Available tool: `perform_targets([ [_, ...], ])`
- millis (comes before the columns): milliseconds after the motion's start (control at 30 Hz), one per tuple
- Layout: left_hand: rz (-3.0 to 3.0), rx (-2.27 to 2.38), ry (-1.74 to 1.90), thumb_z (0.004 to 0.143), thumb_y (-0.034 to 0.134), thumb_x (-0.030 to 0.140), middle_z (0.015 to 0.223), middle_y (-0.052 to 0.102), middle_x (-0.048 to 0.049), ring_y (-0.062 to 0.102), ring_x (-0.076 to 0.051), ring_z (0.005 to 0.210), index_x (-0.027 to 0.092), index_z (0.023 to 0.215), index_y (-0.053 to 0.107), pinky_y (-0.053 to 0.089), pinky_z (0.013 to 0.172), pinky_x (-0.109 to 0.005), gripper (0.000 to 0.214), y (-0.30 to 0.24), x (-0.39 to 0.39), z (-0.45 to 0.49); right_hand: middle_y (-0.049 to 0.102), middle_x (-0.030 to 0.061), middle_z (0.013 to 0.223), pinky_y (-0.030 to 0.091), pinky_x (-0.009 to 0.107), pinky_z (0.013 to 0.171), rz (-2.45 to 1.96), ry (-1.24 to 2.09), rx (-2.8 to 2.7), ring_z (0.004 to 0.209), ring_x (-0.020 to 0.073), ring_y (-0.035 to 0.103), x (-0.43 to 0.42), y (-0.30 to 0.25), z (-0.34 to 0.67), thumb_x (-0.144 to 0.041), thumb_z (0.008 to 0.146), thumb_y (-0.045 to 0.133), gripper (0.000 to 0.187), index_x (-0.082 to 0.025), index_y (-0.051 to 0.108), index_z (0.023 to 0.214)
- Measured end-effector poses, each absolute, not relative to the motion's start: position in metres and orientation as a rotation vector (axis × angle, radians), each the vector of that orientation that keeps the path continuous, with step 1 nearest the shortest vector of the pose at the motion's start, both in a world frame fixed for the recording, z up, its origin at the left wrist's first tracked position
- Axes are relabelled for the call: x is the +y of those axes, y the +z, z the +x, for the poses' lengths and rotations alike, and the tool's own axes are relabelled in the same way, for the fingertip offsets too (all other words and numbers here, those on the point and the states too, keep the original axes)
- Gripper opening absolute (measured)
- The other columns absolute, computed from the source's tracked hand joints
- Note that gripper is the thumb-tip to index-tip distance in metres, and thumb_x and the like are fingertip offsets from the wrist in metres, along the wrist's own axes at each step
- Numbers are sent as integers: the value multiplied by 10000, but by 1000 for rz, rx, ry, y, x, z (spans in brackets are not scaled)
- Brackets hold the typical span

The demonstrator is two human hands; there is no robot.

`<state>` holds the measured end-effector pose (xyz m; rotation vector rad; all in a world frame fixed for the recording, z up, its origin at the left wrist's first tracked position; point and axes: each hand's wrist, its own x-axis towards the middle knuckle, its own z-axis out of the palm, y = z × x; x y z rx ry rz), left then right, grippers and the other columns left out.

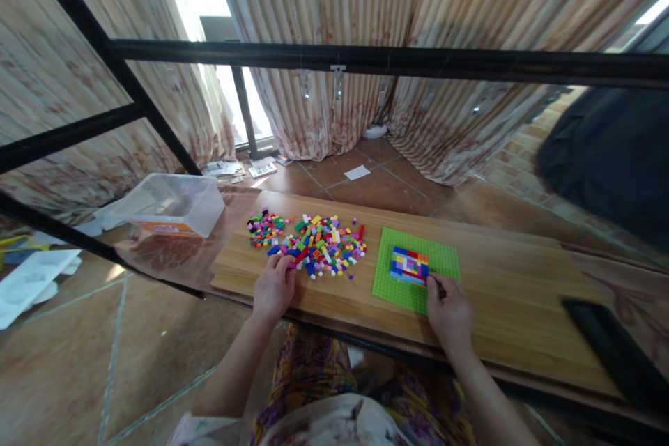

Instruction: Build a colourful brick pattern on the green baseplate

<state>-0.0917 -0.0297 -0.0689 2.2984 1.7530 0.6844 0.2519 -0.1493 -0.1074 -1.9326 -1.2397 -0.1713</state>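
A green baseplate (443, 259) lies on the wooden board (512, 300), carrying a small flat block of blue, red, yellow and purple bricks (409, 265). My right hand (450, 308) rests at the plate's near right corner, fingertips pinched against the edge of the brick block; what it pinches is too small to make out. A loose pile of small coloured bricks (318, 244) is spread to the left of the plate. My left hand (274, 286) sits at the pile's near left edge, fingers curled down onto the bricks.
A clear plastic tub (172, 203) stands at the board's far left. A black metal frame (366, 59) crosses in front of curtains. A dark flat object (611, 348) lies at the right end. White trays (28, 282) sit on the tiled floor at left.
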Motion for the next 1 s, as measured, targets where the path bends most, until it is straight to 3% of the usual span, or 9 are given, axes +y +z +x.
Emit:
perform_targets([
  [500, 2270, 1777, 640, 960, 424, 230, 951, 636, -61, 629, -207, 851, 212, 881, 555, 472, 707, -294, 154, -65, -32, -94, 674, 122, 864, 481, 355, 752, -1922, -179, -1214, 792, 223, 602, -148, -108, 250, -450, 940, 435, 393, -143, 678, 918],
  [667, 2246, 1722, 751, 955, 417, 227, 956, 621, -70, 620, -210, 850, 212, 883, 555, 480, 716, -302, 157, -67, -35, -92, 684, 116, 870, 487, 353, 761, -1906, -184, -1222, 806, 221, 614, -148, -107, 250, -440, 947, 431, 380, -154, 678, 915],
  [867, 2165, 1666, 850, 894, 462, 128, 1011, 617, -82, 625, -204, 926, 197, 977, 587, 514, 843, -329, 165, -68, -37, -96, 687, 123, 858, 489, 360, 740, -1902, -226, -1251, 783, 232, 612, -150, -109, 251, -446, 939, 448, 385, -139, 679, 914],
  [1000, 2121, 1691, 854, 835, 527, 100, 986, 615, -73, 624, -188, 864, 189, 992, 602, 523, 818, -317, 196, -67, -36, -98, 685, 123, 849, 490, 356, 737, -1905, -237, -1278, 778, 232, 612, -150, -110, 253, -443, 945, 438, 395, -132, 680, 914],
])
